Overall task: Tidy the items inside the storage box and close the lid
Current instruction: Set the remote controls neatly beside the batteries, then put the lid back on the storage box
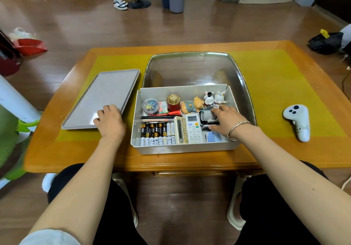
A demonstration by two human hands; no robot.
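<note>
— Where's the storage box [185, 146] from where you stand?

— Centre of the frame, on the yellow mat of the wooden table [266, 161], open at the top. The lid [106, 93] lies flat just left of it, a grey tray-like sheet.

— And the hands?

— The left hand [110, 120] rests on the lid's near right corner, fingers curled over the edge; whether it truly grips or only lies there, I cannot tell. The right hand [226, 120] is down in the right side of the box, fingers spread and bent over a dark cylindrical gadget [206, 116], touching it; a firm hold isn't plain from here.

— What's the box holding?

— Batteries [156, 133] lined up at lower left, two remote controls [188, 129] side by side in the middle, pens above the batteries, a round tub of clips [150, 106], and small figurines [214, 97] along the far wall.

— How will that lid behave?

— I'd judge it light, thin and stiff, smooth enough to slide. Best taken by its two long edges and lowered level onto the rim. The figurines look breakable and stand tall, so they may foul the lid if not laid low.
</note>
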